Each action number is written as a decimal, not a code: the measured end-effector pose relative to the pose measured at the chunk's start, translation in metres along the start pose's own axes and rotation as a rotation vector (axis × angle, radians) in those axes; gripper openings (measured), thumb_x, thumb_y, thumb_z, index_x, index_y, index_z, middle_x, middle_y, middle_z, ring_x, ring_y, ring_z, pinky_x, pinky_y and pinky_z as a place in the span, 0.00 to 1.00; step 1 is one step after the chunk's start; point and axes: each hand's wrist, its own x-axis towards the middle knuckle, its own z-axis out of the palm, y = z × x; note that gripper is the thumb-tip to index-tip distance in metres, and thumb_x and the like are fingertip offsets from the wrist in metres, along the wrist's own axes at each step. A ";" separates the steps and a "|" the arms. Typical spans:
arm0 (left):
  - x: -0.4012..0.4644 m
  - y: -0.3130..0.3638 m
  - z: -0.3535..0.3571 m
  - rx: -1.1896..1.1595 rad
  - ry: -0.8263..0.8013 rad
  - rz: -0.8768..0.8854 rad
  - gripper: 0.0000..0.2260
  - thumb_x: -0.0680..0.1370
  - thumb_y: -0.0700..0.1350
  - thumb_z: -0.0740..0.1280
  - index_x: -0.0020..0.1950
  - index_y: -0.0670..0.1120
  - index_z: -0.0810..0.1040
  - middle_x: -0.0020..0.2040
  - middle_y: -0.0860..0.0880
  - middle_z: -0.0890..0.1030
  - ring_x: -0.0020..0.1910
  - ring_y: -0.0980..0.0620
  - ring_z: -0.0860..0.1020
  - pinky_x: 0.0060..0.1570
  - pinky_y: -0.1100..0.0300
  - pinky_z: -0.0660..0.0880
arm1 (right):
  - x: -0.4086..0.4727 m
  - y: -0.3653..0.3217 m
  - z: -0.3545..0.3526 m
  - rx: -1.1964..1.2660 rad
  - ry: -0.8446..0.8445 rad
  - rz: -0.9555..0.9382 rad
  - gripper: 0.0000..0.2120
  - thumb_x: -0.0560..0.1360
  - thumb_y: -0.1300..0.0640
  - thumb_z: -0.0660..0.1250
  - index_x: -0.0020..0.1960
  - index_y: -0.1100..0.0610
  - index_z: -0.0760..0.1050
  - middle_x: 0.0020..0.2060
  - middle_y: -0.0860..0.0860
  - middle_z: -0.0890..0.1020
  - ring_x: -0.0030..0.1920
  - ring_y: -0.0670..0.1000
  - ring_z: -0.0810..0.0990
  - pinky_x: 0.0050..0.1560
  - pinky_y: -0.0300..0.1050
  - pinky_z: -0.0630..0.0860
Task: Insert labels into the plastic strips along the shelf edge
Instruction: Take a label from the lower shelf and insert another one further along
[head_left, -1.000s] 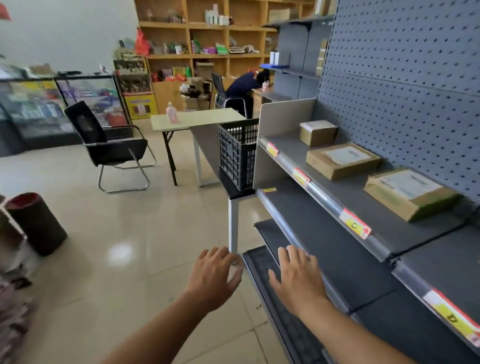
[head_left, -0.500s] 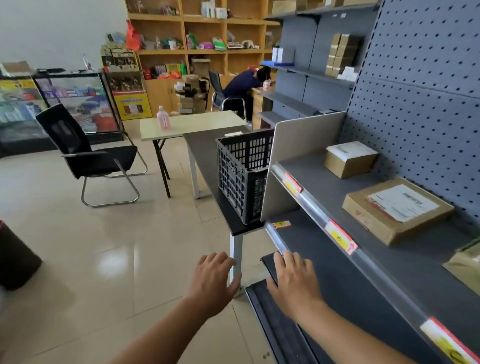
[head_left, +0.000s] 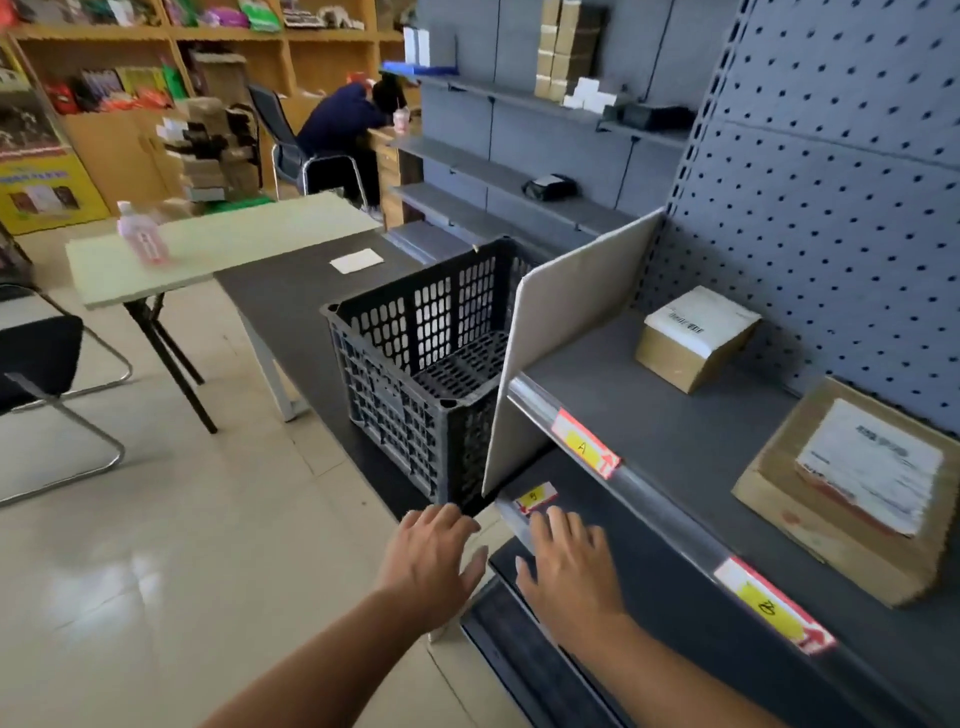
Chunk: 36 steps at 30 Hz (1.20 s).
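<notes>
A clear plastic strip (head_left: 654, 512) ran along the upper shelf edge, holding two red-and-yellow labels, one marked "A" (head_left: 584, 443) and another (head_left: 774, 605) nearer the camera. A smaller red-and-yellow label (head_left: 535, 497) lay on the lower shelf, at the far end of that shelf's strip (head_left: 511, 514).

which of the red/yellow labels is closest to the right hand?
The small label on the lower shelf, just beyond the right hand. The "A" label and the third label sit in the upper shelf's strip.

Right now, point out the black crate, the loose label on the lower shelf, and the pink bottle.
black crate (head_left: 415, 358), head view, slotted left wall.
loose label (head_left: 535, 497), head view, yellow middle.
pink bottle (head_left: 141, 236), head view, its body.
</notes>
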 end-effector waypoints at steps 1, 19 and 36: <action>0.013 -0.002 0.004 0.014 -0.012 0.020 0.22 0.78 0.63 0.52 0.61 0.55 0.79 0.54 0.55 0.79 0.55 0.52 0.77 0.57 0.54 0.72 | 0.009 0.003 0.006 0.004 -0.006 0.023 0.23 0.67 0.45 0.76 0.55 0.58 0.77 0.46 0.55 0.79 0.45 0.57 0.78 0.42 0.57 0.77; 0.146 -0.014 0.068 -0.043 -0.243 0.216 0.18 0.83 0.57 0.54 0.65 0.53 0.76 0.64 0.52 0.78 0.63 0.50 0.76 0.64 0.55 0.71 | 0.068 0.025 0.050 0.062 -0.176 0.374 0.29 0.70 0.43 0.76 0.67 0.55 0.77 0.62 0.56 0.82 0.60 0.58 0.82 0.50 0.52 0.83; 0.166 -0.019 0.165 -0.052 -0.228 0.350 0.15 0.80 0.49 0.60 0.66 0.52 0.75 0.64 0.49 0.75 0.63 0.46 0.73 0.61 0.53 0.70 | 0.141 0.055 0.157 0.274 -0.162 0.463 0.41 0.68 0.45 0.77 0.73 0.61 0.67 0.67 0.63 0.75 0.67 0.65 0.74 0.65 0.55 0.72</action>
